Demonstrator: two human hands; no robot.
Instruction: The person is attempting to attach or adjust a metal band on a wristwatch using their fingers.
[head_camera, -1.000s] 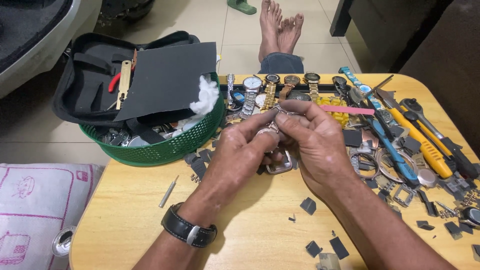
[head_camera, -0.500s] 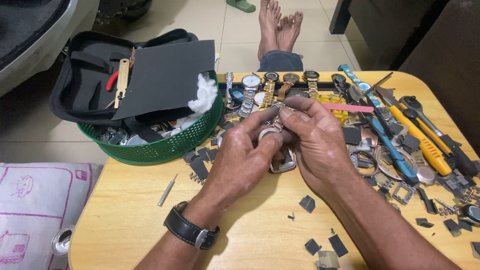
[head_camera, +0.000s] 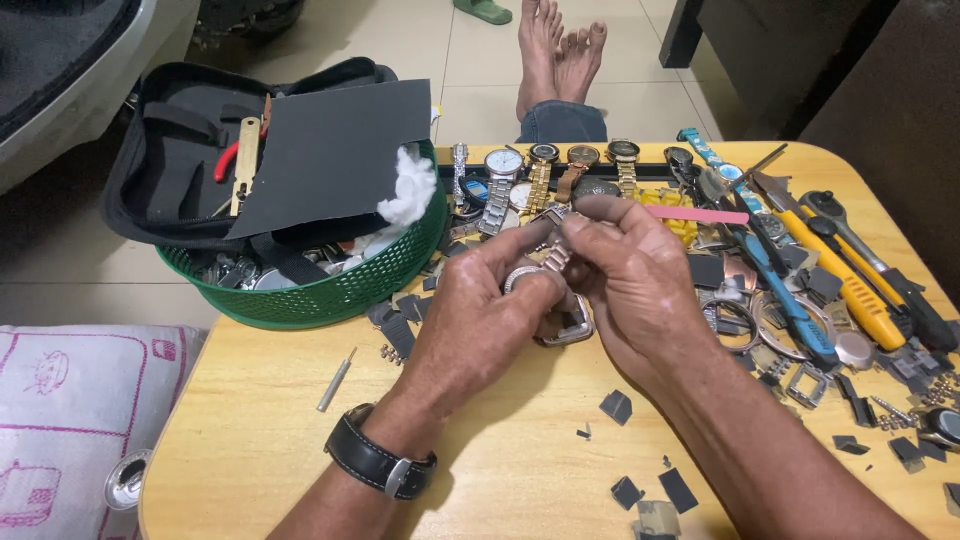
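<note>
Near the middle of the frame both hands close around a silver wristwatch held just above the wooden table. The left hand cups the round watch case from below, fingers wrapped tight around it, while the right hand pinches the metal band where it meets the case, thumb and forefinger pressed narrowly together. A squarish metal buckle of the strap hangs under the hands, touching or nearly touching the tabletop. The step in hand looks like fitting or freeing the band at the case lug, a fiddly join that is mostly hidden by the fingers. The next move would call for a steady left hold and fine fingertip pressure from the right, or a thin tool. A small metal pin tool lies at lower left of the hands, a row of watches sits above them, and a green basket stands at upper left.
</note>
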